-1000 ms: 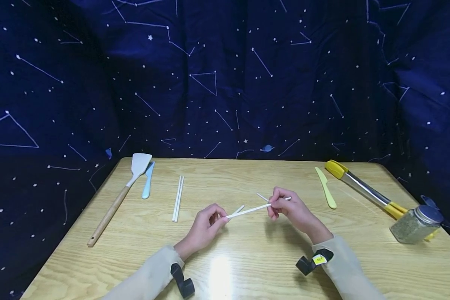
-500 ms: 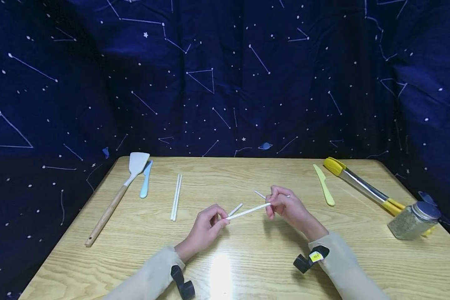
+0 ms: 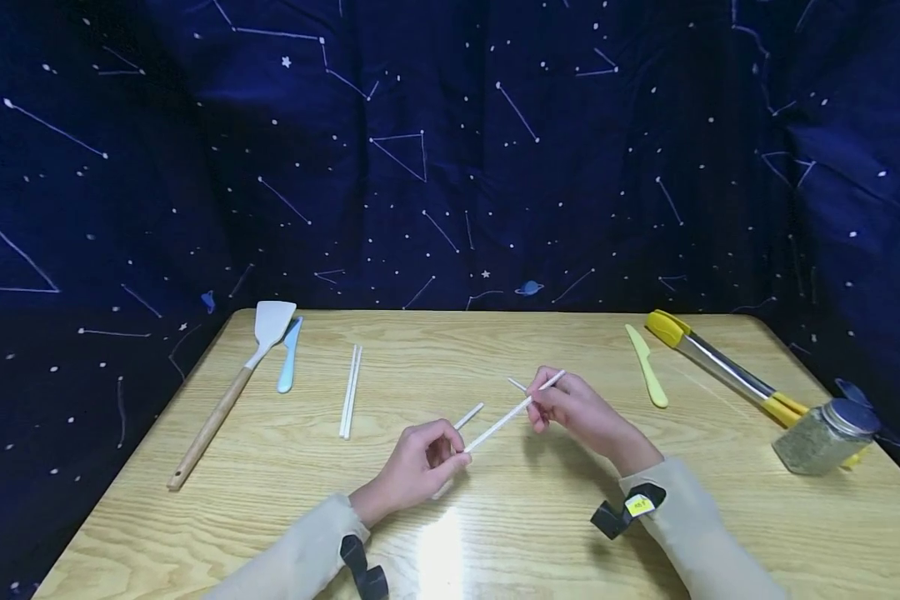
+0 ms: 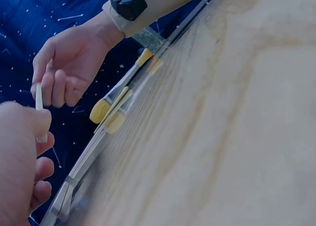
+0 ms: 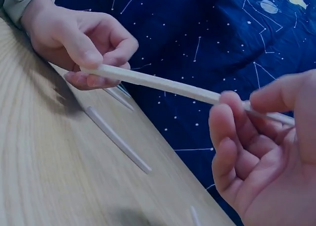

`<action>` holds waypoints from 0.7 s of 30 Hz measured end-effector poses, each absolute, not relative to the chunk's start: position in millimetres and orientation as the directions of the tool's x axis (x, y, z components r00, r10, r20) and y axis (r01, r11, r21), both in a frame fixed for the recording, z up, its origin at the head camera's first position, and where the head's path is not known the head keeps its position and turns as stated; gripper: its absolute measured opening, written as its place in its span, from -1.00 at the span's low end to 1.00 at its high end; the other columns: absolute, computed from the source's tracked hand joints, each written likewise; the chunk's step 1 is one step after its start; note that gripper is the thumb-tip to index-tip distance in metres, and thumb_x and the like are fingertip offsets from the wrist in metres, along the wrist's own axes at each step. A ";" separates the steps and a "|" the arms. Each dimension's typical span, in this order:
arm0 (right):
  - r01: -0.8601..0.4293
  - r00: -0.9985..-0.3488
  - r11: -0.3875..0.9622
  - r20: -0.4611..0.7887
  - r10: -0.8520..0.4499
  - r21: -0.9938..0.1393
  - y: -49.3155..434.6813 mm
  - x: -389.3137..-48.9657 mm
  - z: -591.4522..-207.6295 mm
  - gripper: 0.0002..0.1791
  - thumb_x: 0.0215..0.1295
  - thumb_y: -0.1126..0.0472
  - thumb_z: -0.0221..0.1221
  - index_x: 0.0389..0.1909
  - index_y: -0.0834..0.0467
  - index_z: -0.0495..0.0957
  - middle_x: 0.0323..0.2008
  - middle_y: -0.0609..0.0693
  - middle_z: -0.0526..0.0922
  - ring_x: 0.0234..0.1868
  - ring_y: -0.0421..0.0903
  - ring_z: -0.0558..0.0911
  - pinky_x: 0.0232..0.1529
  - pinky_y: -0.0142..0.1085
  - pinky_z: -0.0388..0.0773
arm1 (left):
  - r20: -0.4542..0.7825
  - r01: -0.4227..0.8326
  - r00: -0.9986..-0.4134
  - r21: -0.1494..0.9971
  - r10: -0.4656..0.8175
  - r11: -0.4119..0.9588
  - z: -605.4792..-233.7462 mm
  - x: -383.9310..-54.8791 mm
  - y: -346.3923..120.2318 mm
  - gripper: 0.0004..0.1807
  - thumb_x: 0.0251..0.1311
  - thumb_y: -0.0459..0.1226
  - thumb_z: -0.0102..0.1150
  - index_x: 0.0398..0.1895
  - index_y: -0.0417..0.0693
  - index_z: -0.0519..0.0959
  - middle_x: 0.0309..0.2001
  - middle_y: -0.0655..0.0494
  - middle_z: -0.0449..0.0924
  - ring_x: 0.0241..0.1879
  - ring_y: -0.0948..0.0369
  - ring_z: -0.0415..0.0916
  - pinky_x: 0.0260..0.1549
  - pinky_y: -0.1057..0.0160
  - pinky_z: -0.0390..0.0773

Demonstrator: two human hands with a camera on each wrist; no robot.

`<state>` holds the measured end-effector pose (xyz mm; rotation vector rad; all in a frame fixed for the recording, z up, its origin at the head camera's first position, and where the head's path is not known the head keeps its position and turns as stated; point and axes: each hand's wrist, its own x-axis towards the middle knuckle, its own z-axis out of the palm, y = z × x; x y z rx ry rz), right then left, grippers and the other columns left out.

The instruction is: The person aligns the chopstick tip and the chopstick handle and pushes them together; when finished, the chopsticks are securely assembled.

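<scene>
Both hands hold one thin white chopstick [image 3: 498,427] between them, raised off the table. My left hand [image 3: 412,468] pinches its near end with thumb and fingers, as the left wrist view also shows. Higher up the stick, my right hand [image 3: 570,407] grips it between thumb and fingers, and its far end sticks out past them. Another white chopstick [image 3: 468,415] lies on the table behind the left hand, partly hidden by it. Beside the right hand's fingertips the tip of a further white stick [image 3: 517,384] shows; the hand covers the rest.
Two white chopsticks [image 3: 350,392] lie side by side to the left. Farther left are a blue knife [image 3: 288,358] and a white spatula [image 3: 228,408] with a wooden handle. On the right lie a yellow-green knife [image 3: 647,367], yellow-tipped tongs [image 3: 727,367] and a glass jar [image 3: 821,440].
The held chopstick has tilted more steeply. Its left end and the left hand have come slightly nearer the person, and the far end now pokes out above the right hand.
</scene>
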<state>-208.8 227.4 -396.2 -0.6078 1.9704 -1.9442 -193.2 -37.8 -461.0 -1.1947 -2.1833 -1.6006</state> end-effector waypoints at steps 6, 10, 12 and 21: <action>-0.042 -0.890 -0.004 0.040 -0.454 -0.999 222.2 -208.3 -403.9 -0.81 0.55 0.24 -0.22 -0.16 0.17 0.37 -0.45 -0.07 0.50 -0.46 -0.26 0.48 -0.37 -0.43 0.50 | 0.393 0.495 -0.719 0.868 0.574 0.025 -458.6 -186.8 -38.5 -0.63 0.10 -0.50 0.26 -0.01 -0.37 0.43 -0.40 -0.18 0.61 -0.55 0.44 0.34 -0.63 0.47 0.35; -0.055 -0.873 0.043 0.027 -0.487 -0.998 218.0 -207.6 -406.6 -0.78 0.56 0.21 -0.24 -0.16 0.18 0.38 -0.45 -0.09 0.46 -0.48 -0.28 0.43 -0.40 -0.44 0.41 | 0.363 0.421 -0.699 0.905 0.616 -0.056 -456.1 -185.3 -37.9 -0.55 0.24 -0.48 0.12 0.19 -0.39 0.32 -0.30 -0.28 0.65 -0.51 0.38 0.48 -0.56 0.44 0.46; -0.069 -0.853 0.074 0.020 -0.521 -0.995 215.2 -207.2 -407.1 -0.76 0.56 0.21 -0.25 -0.17 0.20 0.37 -0.46 -0.09 0.44 -0.49 -0.28 0.40 -0.42 -0.43 0.36 | 0.380 0.421 -0.672 0.902 0.635 -0.094 -455.1 -185.2 -36.5 -0.57 0.29 -0.48 0.05 0.21 -0.40 0.30 -0.28 -0.32 0.64 -0.49 0.33 0.52 -0.55 0.41 0.50; -0.118 -0.784 0.160 -0.007 -0.620 -0.980 194.4 -208.5 -408.5 -0.63 0.54 0.24 -0.27 -0.07 0.54 0.30 -0.50 -0.09 0.41 -0.52 -0.27 0.35 -0.39 -0.43 0.31 | 0.404 0.486 -0.609 0.870 0.683 -0.081 -453.2 -183.1 -31.2 -0.43 0.10 -0.46 0.27 0.22 -0.30 0.35 -0.28 -0.22 0.62 -0.49 0.45 0.43 -0.60 0.45 0.42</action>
